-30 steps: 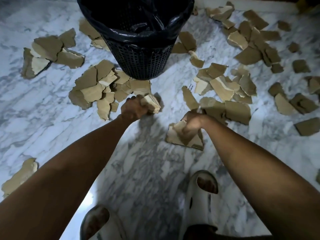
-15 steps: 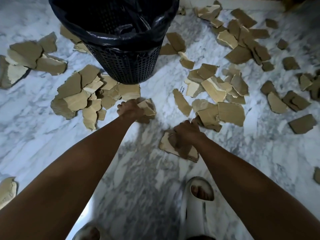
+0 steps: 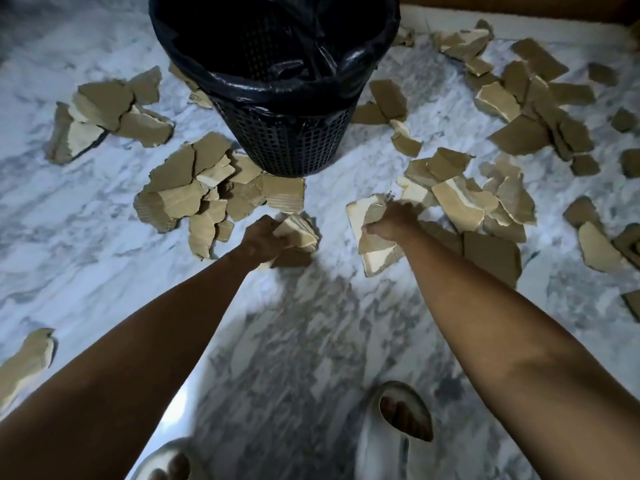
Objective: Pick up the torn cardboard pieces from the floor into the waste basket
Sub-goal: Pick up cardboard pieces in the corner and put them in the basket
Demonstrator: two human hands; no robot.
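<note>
From the head view, both arms reach forward and down over a white and grey marble floor point(image 3: 86, 244). The left hand point(image 3: 261, 239) has its fingers curled around a small bundle of torn cardboard point(image 3: 298, 232), held just in front of the waste basket point(image 3: 277, 133). The right hand point(image 3: 393, 220) grips a few larger pieces point(image 3: 372, 233), pinched between the thumb and the curled fingers; the pieces hang below the hand.

The waste basket is black, with a mesh wall and a black bag point(image 3: 353, 60) folded over its rim, and it stands upright near the far edge of the floor. Many cardboard pieces lie around it: one heap point(image 3: 187, 188) touching its base on the left, another group point(image 3: 467, 199) to the right beside the right hand, more point(image 3: 530, 98) toward the far right corner, and a single piece point(image 3: 27, 362) at the left edge.

Two feet in pale slippers point(image 3: 377, 445) stand at the near edge.
</note>
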